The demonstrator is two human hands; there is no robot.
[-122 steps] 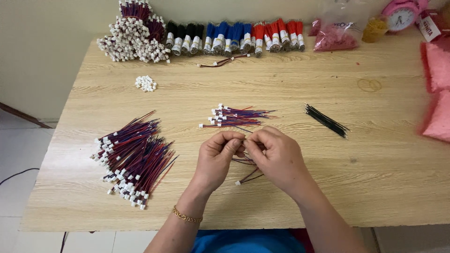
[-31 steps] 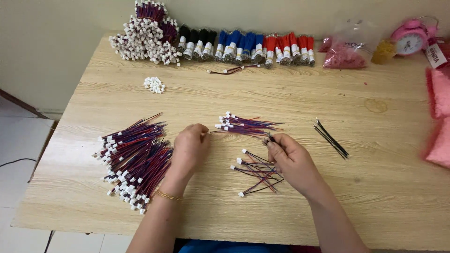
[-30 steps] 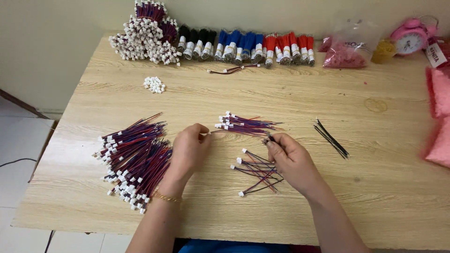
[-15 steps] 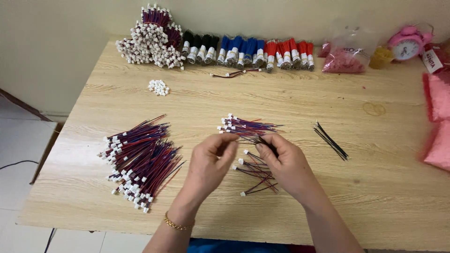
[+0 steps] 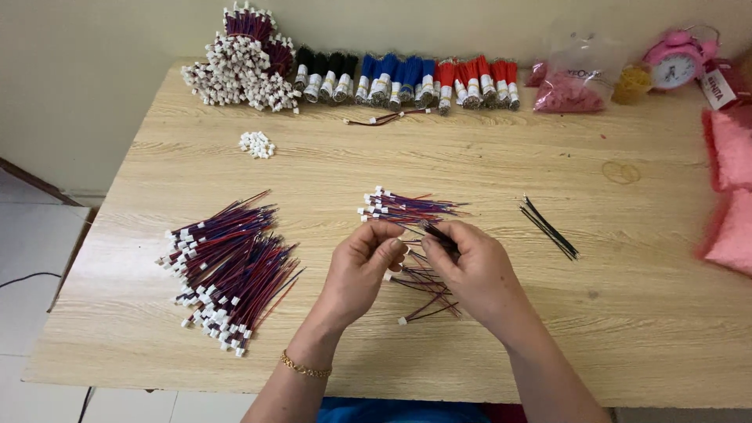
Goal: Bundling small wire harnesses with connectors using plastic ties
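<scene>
**Both hands pinching wire leads over the table centre**

Containers first: one clear bag (image 5: 576, 78) at the far edge of the table (image 5: 627, 313), right of the spool row, holds pink bits. Yellow item (image 5: 631, 82) just right of it, contents can't tell. Pink packs (image 5: 732, 188) at the table's right edge.

Left hand (image 5: 362, 270) and right hand (image 5: 470, 270) meet near the table centre, fingertips closed narrow on a few thin wires (image 5: 429, 233). The grip hides how many. Held wires run roughly left-right, slightly tilted; which way the connector ends point I cannot tell.

Under the hands: loose leads (image 5: 423, 294), fanned, one white plug toward the near edge. Just beyond the hands: small bundle (image 5: 403, 207), long axis left-right, white plugs on the left. Left of the hands: big pile (image 5: 227, 270), axes diagonal, plugs toward the near-left. Right of the hands: black ties (image 5: 548, 227), diagonal.

Far edge: plug-ended bundles (image 5: 239, 66), then black, blue, red spools (image 5: 407, 78). White plugs (image 5: 256, 144) in a small heap near them. Pink clock (image 5: 675, 59) at the far right.

Surface: light wood-grain table against a plain wall; tiled floor to the left.
</scene>
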